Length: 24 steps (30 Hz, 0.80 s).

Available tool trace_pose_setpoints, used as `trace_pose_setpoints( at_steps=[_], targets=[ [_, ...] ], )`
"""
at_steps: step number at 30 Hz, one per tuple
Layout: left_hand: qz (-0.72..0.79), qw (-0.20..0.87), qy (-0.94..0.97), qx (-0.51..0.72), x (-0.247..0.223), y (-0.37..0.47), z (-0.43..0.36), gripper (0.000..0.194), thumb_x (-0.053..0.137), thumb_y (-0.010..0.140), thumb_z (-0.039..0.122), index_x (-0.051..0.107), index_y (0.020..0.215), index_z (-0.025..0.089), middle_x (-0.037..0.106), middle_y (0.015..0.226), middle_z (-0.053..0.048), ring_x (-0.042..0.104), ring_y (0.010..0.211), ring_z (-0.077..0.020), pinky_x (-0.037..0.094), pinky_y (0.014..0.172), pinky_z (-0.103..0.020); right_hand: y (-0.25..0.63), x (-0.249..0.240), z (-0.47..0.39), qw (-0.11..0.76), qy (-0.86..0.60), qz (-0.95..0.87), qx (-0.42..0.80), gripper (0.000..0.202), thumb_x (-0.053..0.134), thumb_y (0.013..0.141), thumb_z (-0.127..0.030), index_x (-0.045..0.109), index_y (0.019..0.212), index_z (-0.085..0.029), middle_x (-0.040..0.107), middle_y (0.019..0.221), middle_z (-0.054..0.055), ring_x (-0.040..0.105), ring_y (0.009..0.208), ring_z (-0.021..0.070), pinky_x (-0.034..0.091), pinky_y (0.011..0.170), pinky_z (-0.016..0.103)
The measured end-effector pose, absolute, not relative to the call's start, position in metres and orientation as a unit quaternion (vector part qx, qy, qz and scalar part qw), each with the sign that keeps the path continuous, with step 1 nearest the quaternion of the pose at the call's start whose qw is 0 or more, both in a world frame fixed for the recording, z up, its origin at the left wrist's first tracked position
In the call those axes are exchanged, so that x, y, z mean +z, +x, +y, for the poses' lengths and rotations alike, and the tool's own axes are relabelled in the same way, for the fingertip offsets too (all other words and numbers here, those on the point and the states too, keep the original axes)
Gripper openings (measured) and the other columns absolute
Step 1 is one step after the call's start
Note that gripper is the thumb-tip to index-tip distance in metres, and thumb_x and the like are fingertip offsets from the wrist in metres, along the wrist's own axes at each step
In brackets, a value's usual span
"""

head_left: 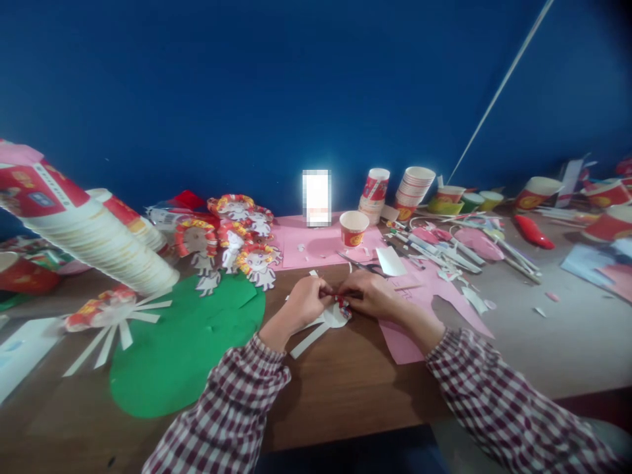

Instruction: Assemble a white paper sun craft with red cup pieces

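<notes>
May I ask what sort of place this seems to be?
It looks like a handicraft workspace, perhaps a classroom or workshop: the left hand and right hand hold a white paper piece with splayed strips, with a leaning stack of red-and-white paper cups and a rounded green paper sheet in view.

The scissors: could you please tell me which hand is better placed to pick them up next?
Probably the right hand: the scissors lie just beyond it, farther from the left hand, though both hands are on the cut paper cup.

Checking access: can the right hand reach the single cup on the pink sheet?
Probably yes: nothing tall blocks the cup, just low scissors between, though the right hand is busy with cut paper.
</notes>
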<state>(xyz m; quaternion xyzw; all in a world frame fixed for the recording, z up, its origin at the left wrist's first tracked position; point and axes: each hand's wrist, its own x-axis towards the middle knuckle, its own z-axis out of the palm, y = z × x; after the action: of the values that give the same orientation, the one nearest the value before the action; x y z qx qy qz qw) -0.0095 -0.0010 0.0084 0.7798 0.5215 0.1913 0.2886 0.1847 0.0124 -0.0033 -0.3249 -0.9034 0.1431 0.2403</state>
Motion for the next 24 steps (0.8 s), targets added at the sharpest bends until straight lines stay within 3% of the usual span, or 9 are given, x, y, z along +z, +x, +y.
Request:
trace_pose_setpoints(
  at_steps=[24],
  targets=[
    [0.516, 0.271, 0.789, 0.195, 0.0083, -0.0090, -0.0015, 0.018, 0.061, 0.074, 0.025, 0.071, 0.078, 0.011, 0.069, 0.071, -0.006, 0.057, 0.060, -0.0123, 0.037, 0.056, -0.021, 0.1849, -0.0059, 0.0134, 0.242, -0.324, -0.902, 0.152, 0.011, 0.061, 0.079, -0.015, 0.068, 0.087, -0.019, 0.068, 0.084, 0.004, 0.060, 0.081, 0.0163, 0.044, 0.076, 0.028]
  ],
)
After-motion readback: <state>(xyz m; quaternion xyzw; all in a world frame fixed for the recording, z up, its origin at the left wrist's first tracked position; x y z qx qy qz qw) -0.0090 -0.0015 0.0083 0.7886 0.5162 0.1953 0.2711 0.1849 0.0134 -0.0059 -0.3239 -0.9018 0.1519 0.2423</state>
